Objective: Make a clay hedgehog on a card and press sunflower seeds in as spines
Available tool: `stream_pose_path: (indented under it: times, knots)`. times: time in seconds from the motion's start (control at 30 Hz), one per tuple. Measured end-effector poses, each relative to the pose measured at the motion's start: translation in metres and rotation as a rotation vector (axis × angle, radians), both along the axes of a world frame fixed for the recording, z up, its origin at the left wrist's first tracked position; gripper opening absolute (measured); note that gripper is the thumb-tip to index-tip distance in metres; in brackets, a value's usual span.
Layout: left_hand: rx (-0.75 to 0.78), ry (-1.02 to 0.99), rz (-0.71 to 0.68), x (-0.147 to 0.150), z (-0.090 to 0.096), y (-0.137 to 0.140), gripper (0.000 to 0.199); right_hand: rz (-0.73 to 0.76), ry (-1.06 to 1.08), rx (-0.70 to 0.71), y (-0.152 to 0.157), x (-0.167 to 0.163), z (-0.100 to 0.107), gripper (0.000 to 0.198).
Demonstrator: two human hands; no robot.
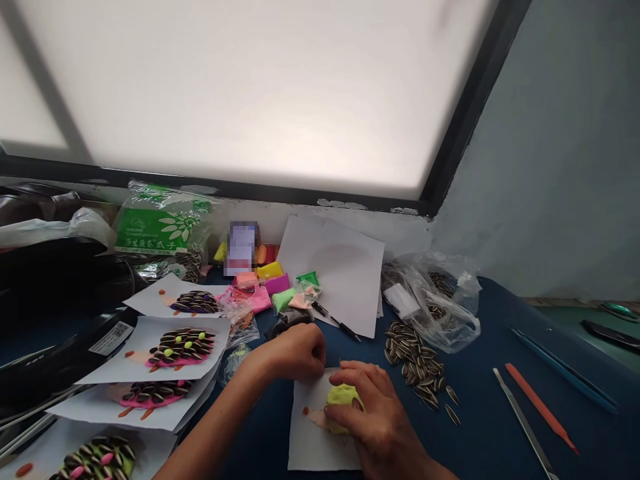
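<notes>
A sheet of white paper (313, 450) lies before me, bearing a flattened lump of yellow-green modelling clay (343, 395), a pale pinkish clay piece (316, 418) and a small reddish-brown dot (305, 411). My right hand (383, 417) curves over the yellow-green clay, thumb on its near side and fingers along its far side. At the paper's upper edge, my left hand (303, 347) is closed with fingers curled down; anything inside them is hidden. Loose sunflower seeds (415, 363) lie right of the paper.
Left are papers with seed-covered clay hedgehogs (185, 347). Behind lie coloured clay packets (270, 287), a phone (242, 248), a pen (337, 321), blank sheets (335, 267) and a seed bag (160, 227). Right are a plastic bag (450, 307), tweezers (565, 370), an orange tool (543, 407) and a metal tool (523, 420).
</notes>
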State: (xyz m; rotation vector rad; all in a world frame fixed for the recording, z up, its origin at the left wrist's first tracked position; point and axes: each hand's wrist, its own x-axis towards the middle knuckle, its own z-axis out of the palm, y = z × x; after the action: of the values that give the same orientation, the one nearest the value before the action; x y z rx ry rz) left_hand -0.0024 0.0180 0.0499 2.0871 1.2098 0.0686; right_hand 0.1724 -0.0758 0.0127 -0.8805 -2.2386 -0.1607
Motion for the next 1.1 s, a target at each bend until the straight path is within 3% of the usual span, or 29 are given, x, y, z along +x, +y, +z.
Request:
stream_pose_path:
  times: [0.23,0.7,0.87,0.93,1.1]
  knots:
    - [0.019,0.001,-0.01,0.0,0.0,0.0,0.017,-0.006,-0.008,0.004,0.0,-0.002,-0.001,0.025]
    - [0.013,0.011,-0.008,0.0,0.002,-0.001,0.016,0.018,0.005,-0.038,-0.001,0.001,-0.002,0.018]
    - [0.012,0.005,-0.003,-0.001,-0.001,0.0,0.017,-0.02,0.051,-0.062,0.005,0.005,0.006,0.037]
    - [0.01,0.005,-0.003,-0.001,-0.002,0.0,0.019,-0.069,0.083,-0.088,0.011,0.009,0.009,0.041]
    - [0.058,0.043,0.022,0.002,-0.002,-0.003,0.019,-0.178,0.235,-0.261,0.027,0.023,0.017,0.023]
